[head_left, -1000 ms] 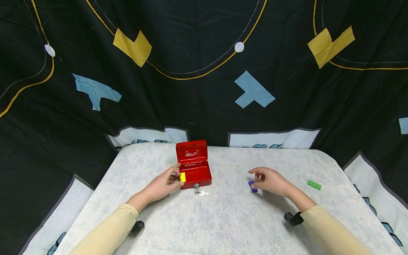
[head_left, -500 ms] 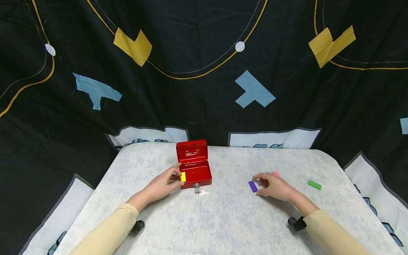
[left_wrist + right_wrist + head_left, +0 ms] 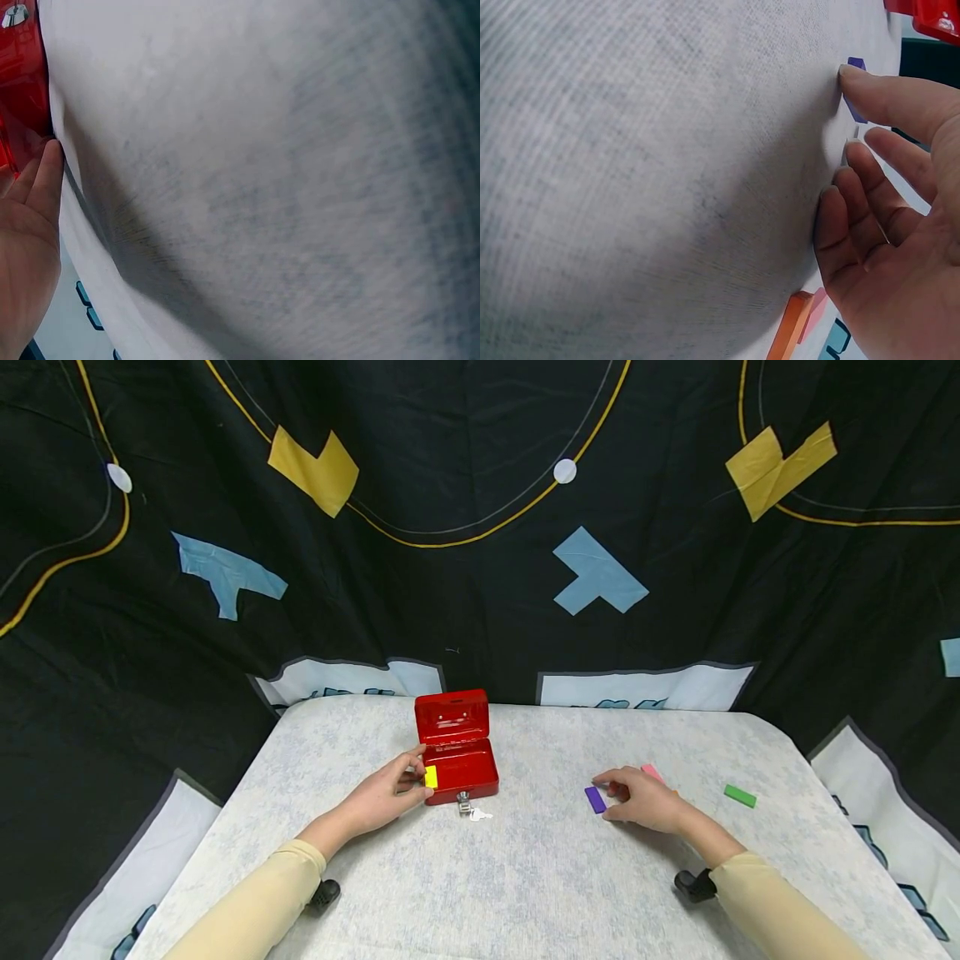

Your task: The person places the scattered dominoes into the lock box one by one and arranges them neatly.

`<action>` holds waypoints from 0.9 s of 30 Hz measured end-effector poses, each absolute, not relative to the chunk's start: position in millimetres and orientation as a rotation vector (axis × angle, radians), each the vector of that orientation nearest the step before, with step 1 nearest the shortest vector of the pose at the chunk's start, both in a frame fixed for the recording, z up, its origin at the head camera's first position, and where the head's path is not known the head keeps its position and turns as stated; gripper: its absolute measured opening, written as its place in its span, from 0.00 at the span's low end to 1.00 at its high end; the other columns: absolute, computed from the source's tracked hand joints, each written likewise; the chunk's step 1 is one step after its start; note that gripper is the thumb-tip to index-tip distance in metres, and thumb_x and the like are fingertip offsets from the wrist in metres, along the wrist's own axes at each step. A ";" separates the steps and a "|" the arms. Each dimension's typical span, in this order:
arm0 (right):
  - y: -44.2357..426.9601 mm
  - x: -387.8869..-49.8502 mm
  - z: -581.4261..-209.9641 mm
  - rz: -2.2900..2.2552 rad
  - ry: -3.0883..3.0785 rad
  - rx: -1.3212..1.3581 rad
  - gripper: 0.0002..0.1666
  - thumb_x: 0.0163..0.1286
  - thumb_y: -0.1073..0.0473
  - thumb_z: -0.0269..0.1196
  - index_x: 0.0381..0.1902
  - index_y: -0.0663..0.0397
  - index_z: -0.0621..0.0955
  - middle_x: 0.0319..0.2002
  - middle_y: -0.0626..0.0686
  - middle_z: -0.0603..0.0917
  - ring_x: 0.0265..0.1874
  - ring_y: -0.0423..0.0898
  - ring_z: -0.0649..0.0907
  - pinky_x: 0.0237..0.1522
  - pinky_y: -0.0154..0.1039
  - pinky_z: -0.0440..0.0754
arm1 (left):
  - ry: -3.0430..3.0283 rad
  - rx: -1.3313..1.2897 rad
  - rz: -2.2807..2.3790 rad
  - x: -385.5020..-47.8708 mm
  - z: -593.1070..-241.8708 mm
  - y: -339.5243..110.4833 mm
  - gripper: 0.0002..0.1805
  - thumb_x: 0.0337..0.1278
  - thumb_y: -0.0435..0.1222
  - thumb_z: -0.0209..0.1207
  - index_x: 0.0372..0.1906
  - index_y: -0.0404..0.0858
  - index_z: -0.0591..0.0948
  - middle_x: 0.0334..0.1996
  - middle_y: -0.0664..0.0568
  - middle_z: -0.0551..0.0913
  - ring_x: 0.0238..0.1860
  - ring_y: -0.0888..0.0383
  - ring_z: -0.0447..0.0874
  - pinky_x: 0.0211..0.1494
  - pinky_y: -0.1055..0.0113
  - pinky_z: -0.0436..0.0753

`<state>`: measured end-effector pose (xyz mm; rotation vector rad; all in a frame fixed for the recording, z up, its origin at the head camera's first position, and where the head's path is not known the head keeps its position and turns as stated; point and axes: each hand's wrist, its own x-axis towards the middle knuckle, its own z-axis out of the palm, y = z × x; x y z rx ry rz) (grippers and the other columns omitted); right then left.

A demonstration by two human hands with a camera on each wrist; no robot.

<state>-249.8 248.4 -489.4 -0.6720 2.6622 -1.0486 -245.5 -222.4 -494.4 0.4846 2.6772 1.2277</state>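
A red cash box [image 3: 459, 768] stands on the table with its lid raised. A small yellow block [image 3: 431, 777] shows inside it at the left. The left hand [image 3: 386, 793] rests against the box's left side, thumb near the front corner; the left wrist view shows straight fingers touching the box [image 3: 21, 82]. At the right, a flat purple block [image 3: 596, 800] lies just in front of the right hand [image 3: 643, 800]. That hand's thumb tip is beside the block's near end, its fingers are loosely bent, and nothing shows between them.
A padlock [image 3: 464, 803] hangs at the box front, with keys [image 3: 481, 815] beside it. A pink block [image 3: 651, 772] and an orange block [image 3: 789, 330] lie partly hidden behind the right hand. A green block [image 3: 740, 796] lies further right. Dark cloth hangs behind the table.
The right hand has drawn back slightly to the right, uncovering more of the purple block and part of the pink one. The left hand and the box have stayed put.
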 end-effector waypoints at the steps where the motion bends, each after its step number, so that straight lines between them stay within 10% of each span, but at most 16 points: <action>1: 248.4 -249.8 -489.6 -1.051 2.661 -0.673 0.31 0.61 0.61 0.76 0.61 0.63 0.80 0.41 0.51 0.79 0.39 0.48 0.74 0.35 0.36 0.74 | 2.677 0.482 1.226 -245.6 -494.5 -222.6 0.19 0.68 0.49 0.65 0.51 0.44 0.73 0.79 0.53 0.59 0.64 0.51 0.79 0.68 0.52 0.77; 27: 246.5 -247.7 -491.1 -1.038 2.687 -0.611 0.27 0.61 0.59 0.76 0.57 0.58 0.83 0.41 0.50 0.79 0.39 0.47 0.74 0.38 0.37 0.74 | 2.687 0.444 1.201 -247.0 -495.5 -222.3 0.17 0.68 0.49 0.65 0.50 0.46 0.73 0.79 0.54 0.59 0.63 0.53 0.79 0.67 0.54 0.77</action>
